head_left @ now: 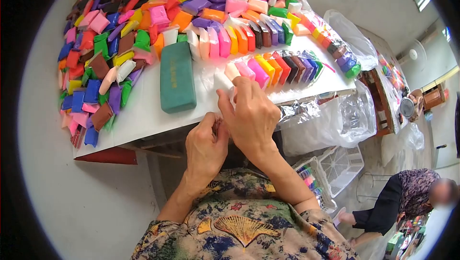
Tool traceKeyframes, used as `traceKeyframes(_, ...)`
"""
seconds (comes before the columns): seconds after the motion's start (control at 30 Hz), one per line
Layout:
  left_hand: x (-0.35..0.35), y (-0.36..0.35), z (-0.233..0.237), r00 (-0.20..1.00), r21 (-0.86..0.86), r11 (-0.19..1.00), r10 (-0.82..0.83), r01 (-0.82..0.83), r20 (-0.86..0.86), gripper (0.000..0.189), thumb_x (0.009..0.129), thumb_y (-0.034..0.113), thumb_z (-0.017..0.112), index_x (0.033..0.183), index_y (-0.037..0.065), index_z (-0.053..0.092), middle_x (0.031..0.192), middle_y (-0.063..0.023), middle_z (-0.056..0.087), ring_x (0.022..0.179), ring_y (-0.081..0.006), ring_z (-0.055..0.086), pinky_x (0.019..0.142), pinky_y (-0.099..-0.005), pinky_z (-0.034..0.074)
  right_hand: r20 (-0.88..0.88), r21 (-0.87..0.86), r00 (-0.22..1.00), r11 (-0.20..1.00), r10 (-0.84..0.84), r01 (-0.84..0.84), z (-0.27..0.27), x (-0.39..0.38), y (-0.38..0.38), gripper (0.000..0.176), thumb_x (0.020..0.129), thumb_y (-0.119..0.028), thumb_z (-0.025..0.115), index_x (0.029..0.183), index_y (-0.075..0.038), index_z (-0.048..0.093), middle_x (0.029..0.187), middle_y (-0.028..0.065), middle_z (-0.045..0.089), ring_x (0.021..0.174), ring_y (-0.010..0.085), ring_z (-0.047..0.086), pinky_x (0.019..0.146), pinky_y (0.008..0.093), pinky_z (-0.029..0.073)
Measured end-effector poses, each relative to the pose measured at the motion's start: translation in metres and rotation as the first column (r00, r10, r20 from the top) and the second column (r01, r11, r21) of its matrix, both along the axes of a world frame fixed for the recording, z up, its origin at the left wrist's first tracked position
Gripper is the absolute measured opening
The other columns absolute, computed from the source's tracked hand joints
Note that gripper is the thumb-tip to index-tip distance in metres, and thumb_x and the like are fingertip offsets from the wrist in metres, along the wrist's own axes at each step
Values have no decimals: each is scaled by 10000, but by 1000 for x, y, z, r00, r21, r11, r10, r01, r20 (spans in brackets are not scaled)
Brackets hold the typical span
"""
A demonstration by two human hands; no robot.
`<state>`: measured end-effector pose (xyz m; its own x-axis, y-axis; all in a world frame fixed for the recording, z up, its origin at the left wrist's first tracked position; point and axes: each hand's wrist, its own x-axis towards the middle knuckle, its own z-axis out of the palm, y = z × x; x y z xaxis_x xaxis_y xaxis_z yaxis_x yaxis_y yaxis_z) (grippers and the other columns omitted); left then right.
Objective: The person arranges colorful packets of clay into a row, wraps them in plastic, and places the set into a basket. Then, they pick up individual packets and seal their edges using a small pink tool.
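A clear plastic bag (311,71) holds a row of small packets in many colours, lying near the table's front edge. At its white end is my right hand (251,116), with thumb and fingers closed on the bag. Just below and to the left, my left hand (206,145) has its fingers curled in a pinch beside the table edge. What it pinches is hidden. Behind the bag stands a second row of coloured packets (244,39). A green rectangular box (177,78) lies to the left of both rows.
A big heap of coloured packets (163,16) covers the back and left of the white table (136,121). Another filled bag (335,49) lies at the right edge. Clear plastic (326,121) hangs there, above white baskets (340,166). A person (402,197) bends at the lower right.
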<state>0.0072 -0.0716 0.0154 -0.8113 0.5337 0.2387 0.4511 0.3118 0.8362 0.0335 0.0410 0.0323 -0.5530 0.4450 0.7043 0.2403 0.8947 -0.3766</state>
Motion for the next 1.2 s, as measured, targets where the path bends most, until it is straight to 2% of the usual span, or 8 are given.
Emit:
traceKeyframes(0.23,-2,-3,-8,999,-21,999,-25,24,-39,84,925,61,608,911,-13,572,687,-205,592,633,-400,603,583,-456,442,-7,81,1000,997,-11,11,-18,-24,1,213,825,-119,727,966,-42,587,741,92,617,630,263,650,529,372,486)
traceKeyframes(0.43,-4,-5,-3,999,-11,999,-33,34,30,129,940,114,609,912,-9,582,679,-190,600,603,-382,591,578,-446,441,-83,-77,993,992,89,-96,-7,-3,-3,304,802,-137,766,1028,-31,593,779,93,648,650,246,665,550,353,498)
traceKeyframes(0.53,-5,-7,1,998,-79,997,-16,21,66,194,946,179,628,903,-8,599,675,-164,604,581,-354,580,567,-427,436,-120,-52,987,993,103,-109,-6,18,1,324,803,-152,781,1050,-31,609,789,79,657,660,239,670,556,342,500)
traceKeyframes(0.6,-3,-12,16,991,-150,988,-3,23,133,240,947,224,642,895,-8,610,677,-146,606,584,-332,578,571,-416,434,-81,-60,996,997,33,-38,-3,33,11,254,833,-189,754,980,-37,614,802,100,639,657,277,659,547,362,498)
traceKeyframes(0.8,-3,-11,31,996,-193,978,71,-79,-46,261,946,251,649,904,-6,633,720,-148,619,667,-323,608,625,-423,453,107,-32,980,984,-169,174,2,36,31,259,884,-294,706,894,-48,629,826,106,633,676,300,665,578,401,513)
traceKeyframes(0.9,-7,-7,19,994,-181,983,13,-33,-108,219,958,187,648,943,-32,656,646,-80,590,550,-139,514,550,-317,426,175,-38,962,975,-209,219,-4,20,35,263,896,-323,691,905,-62,663,836,100,647,681,310,671,604,417,513)
traceKeyframes(1.1,-8,-7,15,991,-196,980,8,-34,-132,203,956,159,637,938,-42,651,640,-84,578,548,-143,498,554,-317,428,149,-44,970,979,-192,201,-8,13,36,251,894,-309,692,930,-61,675,869,104,657,699,310,678,609,411,518)
traceKeyframes(1.2,-6,-6,26,1000,-230,973,10,-12,-10,189,951,166,622,913,-18,636,746,-170,645,691,-349,625,651,-431,467,78,-66,988,988,-134,139,-5,30,38,221,886,-275,698,915,-58,667,847,107,648,704,302,673,598,402,517)
